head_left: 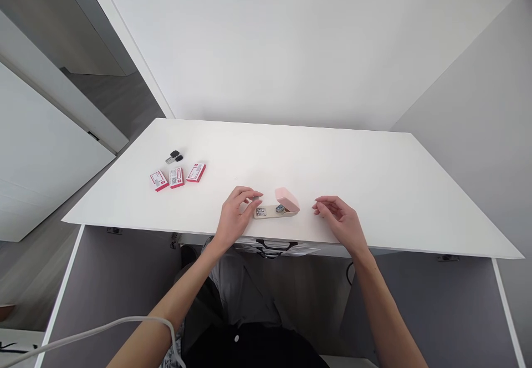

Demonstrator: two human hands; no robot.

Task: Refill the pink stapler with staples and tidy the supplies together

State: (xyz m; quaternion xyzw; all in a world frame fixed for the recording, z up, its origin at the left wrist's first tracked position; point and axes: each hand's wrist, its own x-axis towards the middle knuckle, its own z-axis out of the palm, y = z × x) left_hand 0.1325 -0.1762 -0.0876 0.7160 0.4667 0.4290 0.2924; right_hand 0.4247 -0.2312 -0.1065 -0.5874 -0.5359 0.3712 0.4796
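Observation:
A pink and off-white stapler (pixel 272 211) lies near the front edge of the white desk, its pink top lid (pixel 286 197) swung up from the base. My left hand (pixel 236 214) is at the stapler's left end. Between its thumb and fingertips is a small grey piece that looks like a strip of staples (pixel 255 198), partly covered by the fingers. To the right of the stapler, my right hand (pixel 339 218) hovers by the desk with loosely curled fingers, apart from the stapler. Nothing shows in it.
Three small red and white boxes (pixel 176 177) lie on the left of the desk (pixel 332 163), with black-headed keys (pixel 174 157) behind them. A white cable (pixel 120 320) crosses my left forearm. Black drawer handles (pixel 276 245) sit below the front edge.

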